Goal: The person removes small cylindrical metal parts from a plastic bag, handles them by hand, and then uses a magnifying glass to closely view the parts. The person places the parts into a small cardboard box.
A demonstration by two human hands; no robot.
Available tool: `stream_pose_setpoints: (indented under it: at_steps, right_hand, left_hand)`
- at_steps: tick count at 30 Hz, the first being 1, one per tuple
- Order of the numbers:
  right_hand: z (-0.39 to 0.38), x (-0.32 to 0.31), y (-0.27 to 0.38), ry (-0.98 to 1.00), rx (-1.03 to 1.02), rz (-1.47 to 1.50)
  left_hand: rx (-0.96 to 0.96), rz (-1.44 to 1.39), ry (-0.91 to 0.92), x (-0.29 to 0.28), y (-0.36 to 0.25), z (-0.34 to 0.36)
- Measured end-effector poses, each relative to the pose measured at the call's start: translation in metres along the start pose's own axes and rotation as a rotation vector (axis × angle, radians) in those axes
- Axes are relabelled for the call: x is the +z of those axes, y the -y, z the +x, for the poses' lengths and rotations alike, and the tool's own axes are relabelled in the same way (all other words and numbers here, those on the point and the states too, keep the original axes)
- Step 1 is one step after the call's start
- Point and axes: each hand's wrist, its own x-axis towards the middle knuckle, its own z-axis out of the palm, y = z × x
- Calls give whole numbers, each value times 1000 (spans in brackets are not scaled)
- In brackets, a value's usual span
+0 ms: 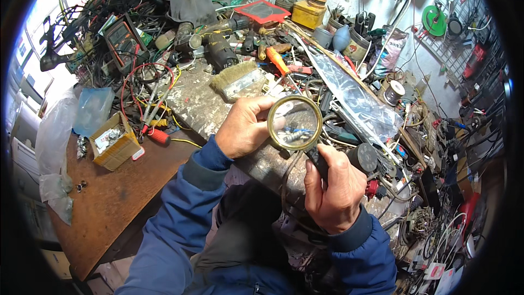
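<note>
My right hand (335, 188) grips the black handle of a magnifying glass (295, 121) with a round brass-coloured rim, held over the worn bench. My left hand (245, 125) is closed just left of the lens, its fingertips partly behind the glass around a small item too unclear to name. Through the lens, small pale and blue bits show. A dark cord (285, 186) hangs below the lens. A wide bristle brush (234, 82) lies beyond my left hand, and an orange-handled screwdriver (277, 61) beside it.
A cluttered bench (191, 104) holds a drill (218, 49), multimeter (123, 41), plastic sheeting (360, 104) and solder spool (394, 92). A cardboard box (114, 150) stands on a brown board (109, 207) at left. Cable heaps crowd the back and right.
</note>
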Motion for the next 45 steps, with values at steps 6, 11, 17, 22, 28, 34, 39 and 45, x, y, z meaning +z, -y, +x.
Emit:
stream_pose_setpoints:
  at_steps: [6,11,17,22,28,34,39,45]
  right_hand:
    - [1,5,-5,5,-89,-29]
    - [-5,5,-5,64,-113,-3]
    - [-5,2,-2,35,-145,10]
    - [-6,3,-2,28,-148,19]
    - [-4,3,-2,22,-156,13]
    - [-6,3,-3,22,-157,17]
    - [-5,2,-2,28,-155,12]
    - [-4,2,-1,37,-150,9]
  left_hand:
    - [-78,-34,-1,6,-8,-4]
    - [-46,119,-1,1,-19,-7]
    - [41,184,-35,3,-14,-5]
    - [111,255,-34,0,-12,-6]
    - [77,272,-39,1,-12,-6]
    - [68,251,-48,1,-13,-6]
    - [78,260,-49,1,-13,-6]
    - [27,195,-25,1,-20,-8]
